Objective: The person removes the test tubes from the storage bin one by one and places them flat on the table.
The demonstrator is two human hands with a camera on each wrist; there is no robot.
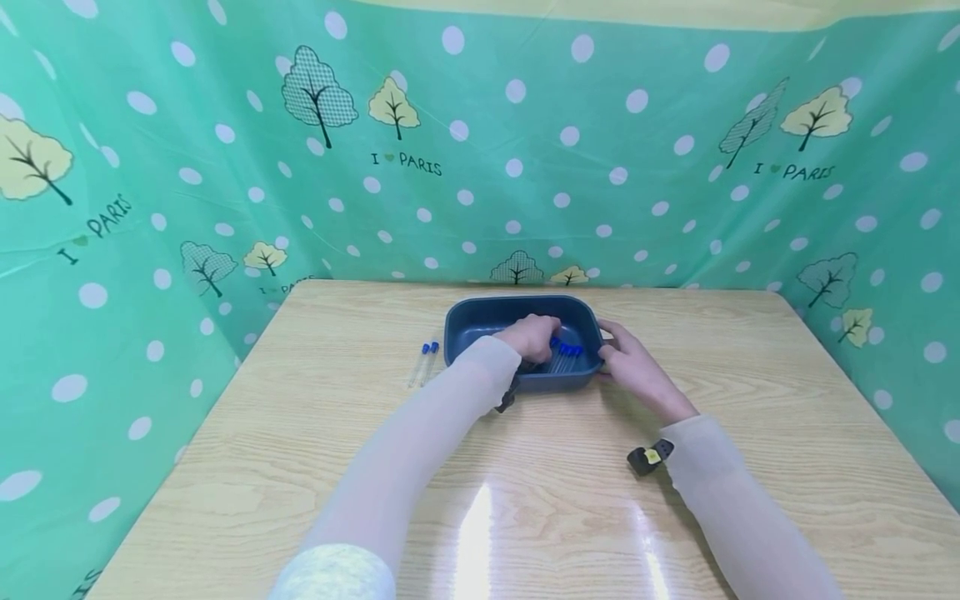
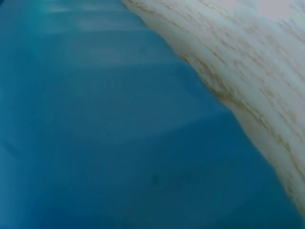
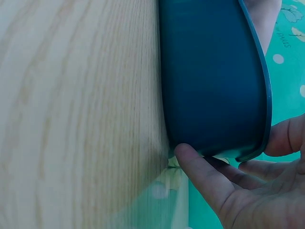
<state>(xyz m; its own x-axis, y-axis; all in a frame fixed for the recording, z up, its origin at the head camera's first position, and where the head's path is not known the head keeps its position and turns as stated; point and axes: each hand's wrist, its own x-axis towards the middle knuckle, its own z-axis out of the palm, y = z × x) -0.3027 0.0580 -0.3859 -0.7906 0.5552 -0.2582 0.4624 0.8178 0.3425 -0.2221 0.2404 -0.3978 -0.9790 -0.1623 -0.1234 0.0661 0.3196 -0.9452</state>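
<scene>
A dark blue plastic basin stands toward the back of the table. My left hand reaches down inside it, thumb and index finger around the blue cap of a clear test tube; the other fingers are hidden. Beside it, several more blue-capped test tubes lie at the basin's right end. My right hand holds that end from outside. In the right wrist view, its thumb is at the rim and its fingers touch the end wall lower down. The left wrist view shows only the basin wall and tabletop.
Two blue-capped test tubes lie on the wooden table, left of the basin. A green dotted curtain hangs behind the table and along its sides.
</scene>
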